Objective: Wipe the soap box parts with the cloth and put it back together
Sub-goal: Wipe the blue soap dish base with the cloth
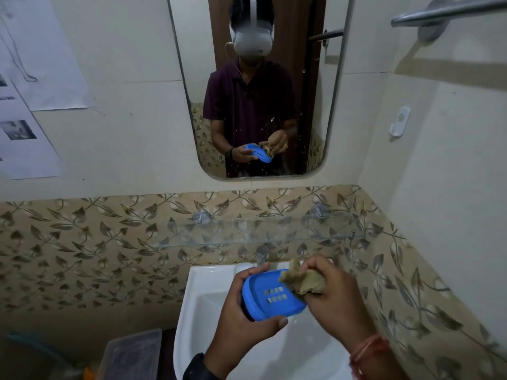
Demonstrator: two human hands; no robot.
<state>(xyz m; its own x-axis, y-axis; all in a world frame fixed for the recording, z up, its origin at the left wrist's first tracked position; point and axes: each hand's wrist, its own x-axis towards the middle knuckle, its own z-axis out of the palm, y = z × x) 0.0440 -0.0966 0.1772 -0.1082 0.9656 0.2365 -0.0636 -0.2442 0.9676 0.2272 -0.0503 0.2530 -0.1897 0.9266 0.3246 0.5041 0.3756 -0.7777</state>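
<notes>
A blue soap box part (270, 296) with two rows of small drain slots is held over the white sink (208, 286). My left hand (241, 325) grips it, fingers along the far rim and thumb on the near edge. My right hand (329, 292) holds a bunched tan cloth (300, 279) pressed onto the part's upper right corner. No other soap box part shows in the head view.
A glass shelf (260, 231) on metal brackets runs above the sink, with a mirror (258, 86) over it showing the same hands. A clear plastic box (131, 355) stands on the floor at left. A towel bar (450, 9) and a white hook (399, 121) are on the right wall.
</notes>
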